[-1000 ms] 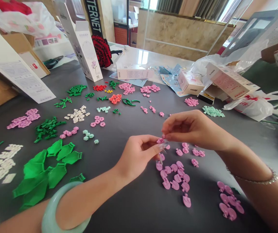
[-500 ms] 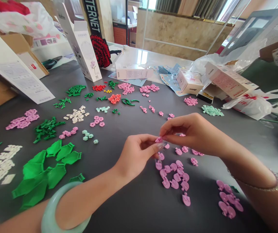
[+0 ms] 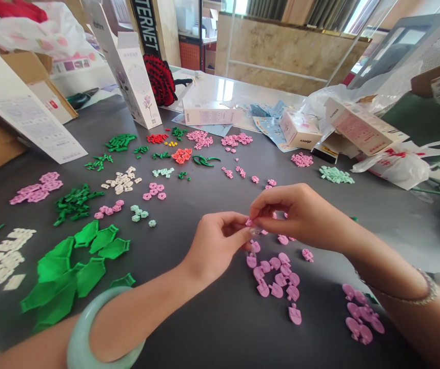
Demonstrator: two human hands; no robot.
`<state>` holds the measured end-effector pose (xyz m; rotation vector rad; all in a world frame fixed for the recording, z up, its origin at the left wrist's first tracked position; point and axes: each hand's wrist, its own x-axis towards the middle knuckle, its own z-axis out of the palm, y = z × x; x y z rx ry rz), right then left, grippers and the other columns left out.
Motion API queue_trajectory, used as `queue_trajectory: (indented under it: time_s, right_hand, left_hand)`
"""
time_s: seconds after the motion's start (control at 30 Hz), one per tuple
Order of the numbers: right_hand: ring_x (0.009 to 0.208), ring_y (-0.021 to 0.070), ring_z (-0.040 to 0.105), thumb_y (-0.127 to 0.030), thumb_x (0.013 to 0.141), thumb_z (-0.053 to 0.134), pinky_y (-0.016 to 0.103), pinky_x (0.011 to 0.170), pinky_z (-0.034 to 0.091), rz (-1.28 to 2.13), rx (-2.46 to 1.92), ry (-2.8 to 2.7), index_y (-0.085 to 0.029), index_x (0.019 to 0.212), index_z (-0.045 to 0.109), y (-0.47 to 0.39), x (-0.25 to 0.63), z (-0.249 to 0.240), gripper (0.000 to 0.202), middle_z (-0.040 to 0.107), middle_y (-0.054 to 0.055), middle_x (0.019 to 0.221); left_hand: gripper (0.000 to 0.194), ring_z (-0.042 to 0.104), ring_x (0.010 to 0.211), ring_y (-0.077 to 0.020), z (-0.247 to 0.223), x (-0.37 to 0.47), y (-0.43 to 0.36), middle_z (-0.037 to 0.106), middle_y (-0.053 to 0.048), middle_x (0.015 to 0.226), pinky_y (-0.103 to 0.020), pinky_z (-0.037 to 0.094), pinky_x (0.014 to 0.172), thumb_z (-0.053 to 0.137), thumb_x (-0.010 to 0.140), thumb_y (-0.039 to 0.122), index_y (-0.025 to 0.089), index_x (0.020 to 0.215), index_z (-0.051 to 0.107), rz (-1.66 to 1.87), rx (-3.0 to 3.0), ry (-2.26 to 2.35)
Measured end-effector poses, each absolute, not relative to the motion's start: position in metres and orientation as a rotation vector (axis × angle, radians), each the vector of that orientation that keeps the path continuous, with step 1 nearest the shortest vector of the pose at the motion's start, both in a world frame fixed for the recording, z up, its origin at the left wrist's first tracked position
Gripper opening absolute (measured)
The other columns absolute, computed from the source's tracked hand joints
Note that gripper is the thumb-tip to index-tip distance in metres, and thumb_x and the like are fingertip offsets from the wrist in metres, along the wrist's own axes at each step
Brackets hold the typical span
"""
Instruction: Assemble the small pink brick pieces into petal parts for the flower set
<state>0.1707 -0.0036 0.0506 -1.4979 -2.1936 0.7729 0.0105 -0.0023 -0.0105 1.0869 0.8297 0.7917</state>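
Between the fingertips of both hands is a small pink building-block piece (image 3: pixel 249 222), mostly covered. My left hand (image 3: pixel 220 238) is closed in a pinch on it from the left. From the right, my right hand (image 3: pixel 289 207) also pinches at the same piece, its fingers touching those of the left. Just below the hands lies a cluster of pink rounded petal pieces (image 3: pixel 280 280). A single knobbed pink piece (image 3: pixel 307 255) rests to their right. Another pile of pink oval pieces (image 3: pixel 359 312) sits beside my right forearm.
Large green leaf pieces (image 3: pixel 90 277), dark green pieces (image 3: pixel 74 204) and white pieces (image 3: pixel 6 256) lie at left. Farther back are red pieces (image 3: pixel 182 155) and mint pieces (image 3: pixel 336 175). An upright white box (image 3: pixel 139 82) and a plastic bag (image 3: pixel 400 166) stand around the table's back.
My right hand has shifted slightly left and closer against the left fingertips, covering more of the pink piece. My left hand has barely moved.
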Motion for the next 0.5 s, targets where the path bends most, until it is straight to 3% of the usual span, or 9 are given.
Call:
queue_trajectory:
  time_s: [0.5]
  right_hand:
    - [0.051, 0.006, 0.05, -0.014, 0.072, 0.058, 0.017, 0.047, 0.038, 0.933, -1.569, -2.121, -0.016, 0.069, 0.065, -0.0019, 0.1699, 0.0493, 0.008, 0.06, -0.004, 0.056]
  left_hand:
    - [0.012, 0.058, 0.053, -0.0099, -0.0137, 0.0055, -0.0091, 0.062, -0.001, 0.061, -0.021, 0.049, 0.056, 0.056, 0.082, 0.018, 0.011, 0.076, 0.064, 0.905, 1.588, 0.862]
